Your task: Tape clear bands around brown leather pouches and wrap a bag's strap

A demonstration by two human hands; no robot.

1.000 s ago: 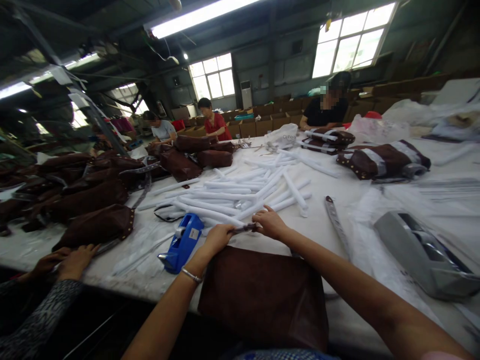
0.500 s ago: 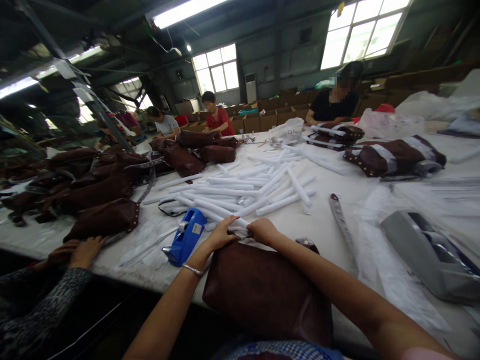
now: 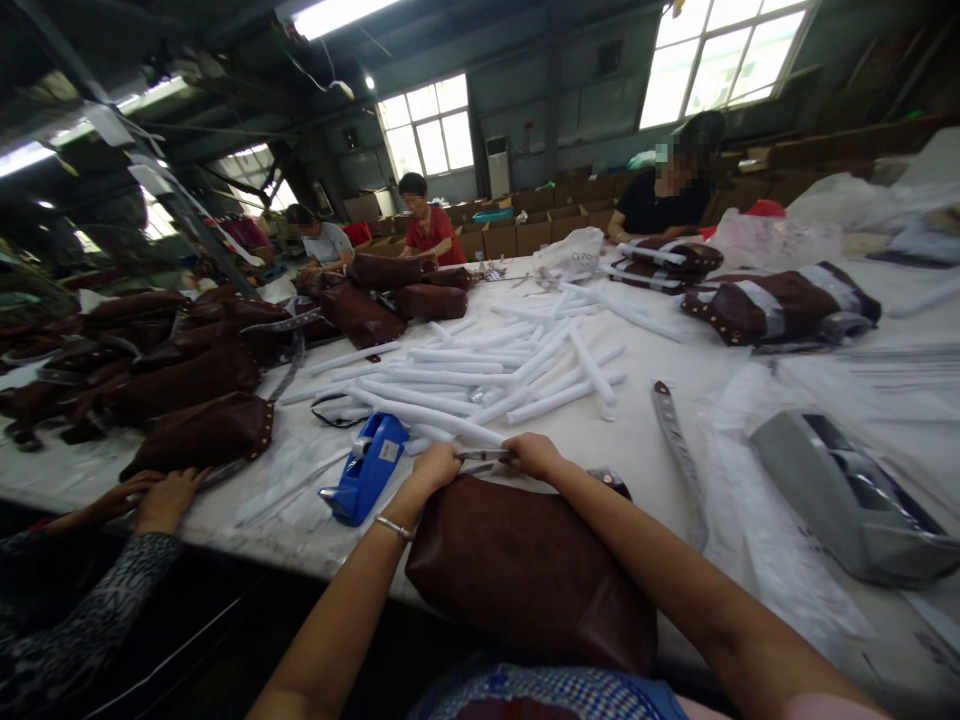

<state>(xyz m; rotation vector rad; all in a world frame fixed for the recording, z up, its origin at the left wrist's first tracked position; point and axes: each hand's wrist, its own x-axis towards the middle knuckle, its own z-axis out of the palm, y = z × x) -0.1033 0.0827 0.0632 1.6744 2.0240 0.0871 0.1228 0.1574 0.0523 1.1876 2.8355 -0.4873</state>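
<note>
A brown leather bag [image 3: 525,570] lies on its side at the table's near edge, against my body. Beyond its far edge a short stretch of narrow strap [image 3: 484,456] runs between my two hands. My left hand [image 3: 437,468], with a bangle at the wrist, is closed on the strap's left end. On the other end my right hand [image 3: 534,456] is closed too, its forearm crossing over the bag's right side. Whether the strap is joined to the bag is hidden. White wrapped rolls [image 3: 465,385] are heaped just past my hands.
A blue tape dispenser [image 3: 367,468] stands left of my hands, a grey tape dispenser [image 3: 847,500] at right. A wrapped strap [image 3: 679,455] lies between. Brown bags [image 3: 172,390] are piled at left. A co-worker's hands [image 3: 161,495] touch a bag there; other people work across the table.
My left hand has gone from spread fingers to a closed grip. The strap now shows stretched between my hands. The view has shifted slightly.
</note>
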